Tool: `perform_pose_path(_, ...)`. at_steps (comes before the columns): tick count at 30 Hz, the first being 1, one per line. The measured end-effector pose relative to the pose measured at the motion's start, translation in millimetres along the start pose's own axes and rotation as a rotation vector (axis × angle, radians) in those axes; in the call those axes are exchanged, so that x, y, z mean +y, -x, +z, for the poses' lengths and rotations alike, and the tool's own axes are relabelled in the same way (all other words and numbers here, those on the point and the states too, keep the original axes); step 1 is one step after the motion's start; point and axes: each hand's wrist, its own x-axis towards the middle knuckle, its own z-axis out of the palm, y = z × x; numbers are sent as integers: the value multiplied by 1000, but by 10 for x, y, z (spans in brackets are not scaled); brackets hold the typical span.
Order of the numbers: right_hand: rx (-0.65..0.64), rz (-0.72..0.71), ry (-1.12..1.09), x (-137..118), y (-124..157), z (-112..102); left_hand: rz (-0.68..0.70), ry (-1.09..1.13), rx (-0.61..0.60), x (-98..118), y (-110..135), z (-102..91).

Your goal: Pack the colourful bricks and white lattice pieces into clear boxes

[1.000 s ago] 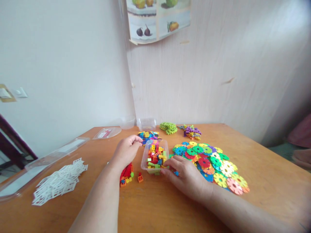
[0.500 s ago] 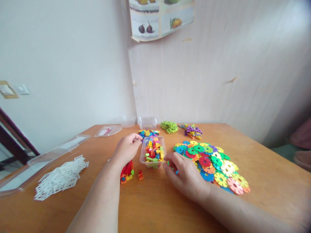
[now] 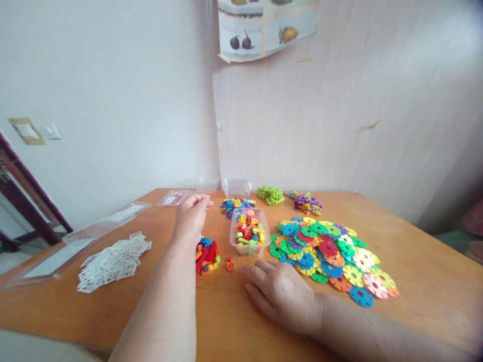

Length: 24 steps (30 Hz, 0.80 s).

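My left hand (image 3: 191,217) is raised above a heap of building bricks (image 3: 207,256), fingertips pinched together. Whatever they may hold is hidden or too small to make out. In the middle of the table stands a clear plastic box (image 3: 249,247) with mixed bricks in it. My right hand (image 3: 281,296) rests on the table in front of this box, fingers loosely bent and apart, nothing visible in them. Just beyond its fingertips lies a loose orange brick (image 3: 230,264). My left forearm covers part of the brick heap.
Slotted flower discs (image 3: 328,246) spread out at right, white lattice pieces (image 3: 113,264) at left. Small blue and yellow pieces (image 3: 237,203), green pieces (image 3: 270,195) and purple pieces (image 3: 308,202) lie at the back. Clear lids (image 3: 83,241) line the left edge; an empty clear tub (image 3: 237,188) stands behind.
My left hand has moved left, away from the box's rim. My right hand has left the box's near right corner and come down toward me. The view has turned slightly left.
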Motion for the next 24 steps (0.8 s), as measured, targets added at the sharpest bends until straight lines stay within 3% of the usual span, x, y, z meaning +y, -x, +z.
perform_pose_path(6, -74, 94, 121, -161, -198, -6, 66, 180, 223, -12, -28, -11)
perform_pose_path(11, -106, 113, 195, -223, -326, 21, -54, 201, 303, 57, -21, -117)
perform_pose_path(15, -127, 136, 234, -223, -357, 70, -104, 114, 186, 13, 10, -393)
perform_pose_path(19, -112, 155, 221, -228, -362, 90, -78, 31, 30, -207, 133, -694)
perform_pose_path(24, -118, 170, 181, -268, -351, 54, -102, -5, -134, -475, 251, -849)
